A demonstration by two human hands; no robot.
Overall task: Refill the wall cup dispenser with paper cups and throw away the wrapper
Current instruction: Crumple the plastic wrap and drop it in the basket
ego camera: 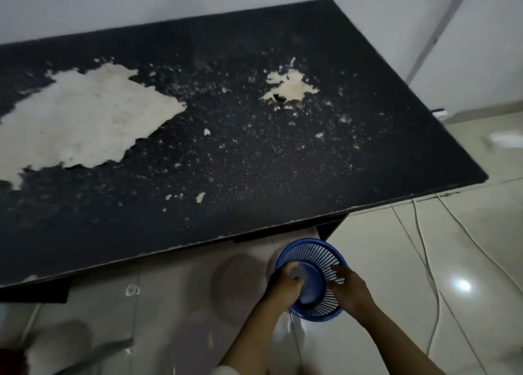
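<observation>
A blue slotted plastic basket [319, 251] sits low over the tiled floor, just beyond the table's front edge. My left hand [284, 285] is curled at its left rim, with the fingers reaching inside. Blur hides whether the hand holds anything; a pale smear lies by the fingers. My right hand [352, 288] grips the basket's right wall. No cup dispenser, paper cups or clear wrapper show in this view.
A black table [254, 162] with large peeled pale patches fills the upper view, its front edge just above the basket. Thin cables [424, 250] trail over the glossy floor tiles on the right. White walls stand behind the table.
</observation>
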